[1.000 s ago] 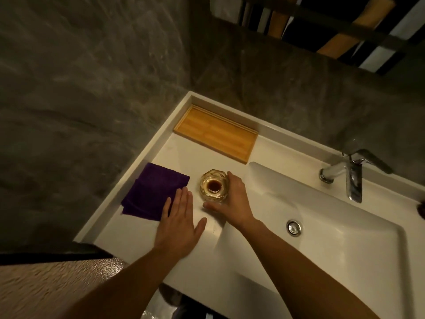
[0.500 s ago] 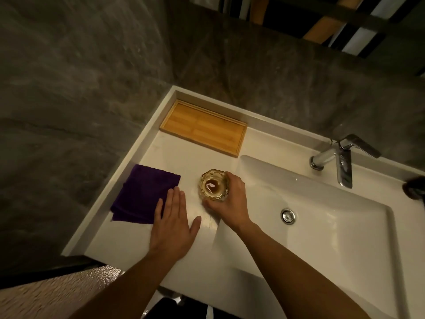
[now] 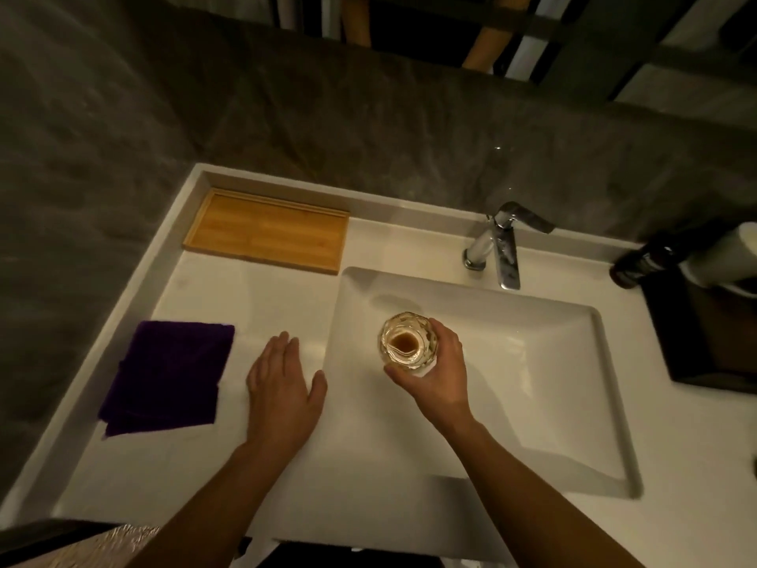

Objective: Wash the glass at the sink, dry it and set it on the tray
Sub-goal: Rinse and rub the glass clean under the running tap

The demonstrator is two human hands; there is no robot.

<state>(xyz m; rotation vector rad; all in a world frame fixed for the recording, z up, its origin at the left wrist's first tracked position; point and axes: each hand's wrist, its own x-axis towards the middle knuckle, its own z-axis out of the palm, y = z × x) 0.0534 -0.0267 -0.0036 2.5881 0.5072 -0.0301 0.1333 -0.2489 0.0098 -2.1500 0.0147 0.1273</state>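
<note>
Glass [image 3: 406, 341] gripped by right hand [image 3: 440, 373] fingers over sink basin [image 3: 553, 362]; left hand [image 3: 282, 397] flat, fingers spread, purple cloth [image 3: 168, 387] at 9 o'clock.

I see a purple cloth [image 3: 166, 377] folded flat on the near left of the white table [image 3: 262, 297], close to the left edge. Grey stone-look wall [image 3: 368, 129] runs behind and along the left side. At the far right I get a dark brown bottle [image 3: 639, 264] and a white container [image 3: 725, 256] just beside it; both look tilted from my wide-angle view, labels too dim to read. They stand at the far end of a dark mat or holder [image 3: 696, 342] on the right of the table; can't tell which. Top of view shows a mirror [image 3: 532, 30] with striped reflections, blurred. Bottom left corner: a speckled light surface [image 3: 90, 547], unclear.
</note>
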